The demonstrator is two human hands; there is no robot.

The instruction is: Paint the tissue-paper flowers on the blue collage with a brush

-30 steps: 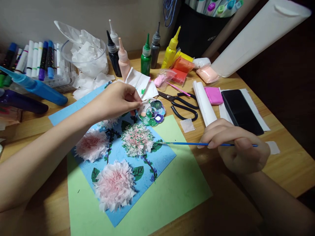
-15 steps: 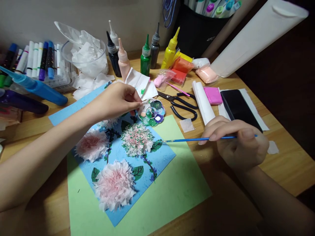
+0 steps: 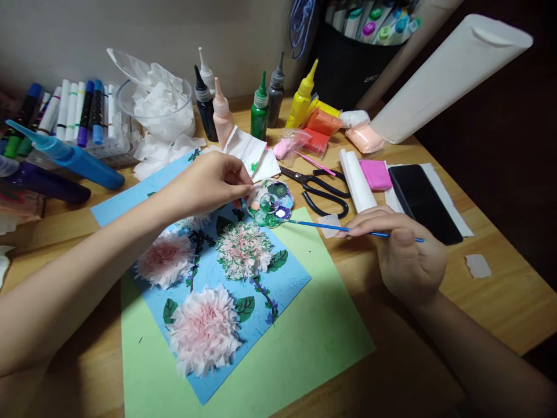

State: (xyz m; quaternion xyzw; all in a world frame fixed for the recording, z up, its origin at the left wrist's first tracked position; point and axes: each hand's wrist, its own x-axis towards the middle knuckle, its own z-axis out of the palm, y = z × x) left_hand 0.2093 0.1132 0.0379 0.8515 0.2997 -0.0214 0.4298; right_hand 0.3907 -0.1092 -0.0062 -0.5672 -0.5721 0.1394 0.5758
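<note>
My right hand (image 3: 407,252) pinches a thin blue paintbrush (image 3: 324,226), its tip at the lower edge of the small flower-shaped paint palette (image 3: 263,218). My left hand (image 3: 217,181) has thumb and fingers closed on the palette's left rim. Below lies blue paper (image 3: 282,293) on a larger light green sheet (image 3: 322,354). Pink-and-white tissue flowers (image 3: 204,331) stand out from the blue paper, with painted green leaves and dark stems. One tissue flower (image 3: 243,249), near the palette, carries green paint on its petal tips. My left forearm hides part of the blue paper.
Behind the palette lie a folded tissue (image 3: 250,152) and black scissors (image 3: 324,188). Paint bottles (image 3: 260,110) stand along the wall. A phone (image 3: 424,203), a white tube (image 3: 452,81) and clay packets (image 3: 319,130) are to the right; markers (image 3: 76,110) and a tissue-filled bowl (image 3: 156,98) are left.
The brush tip has moved from the green leaf beside the speckled flower up to the palette, my right hand shifting left with it. My left hand stays at the palette. The view has tilted slightly.
</note>
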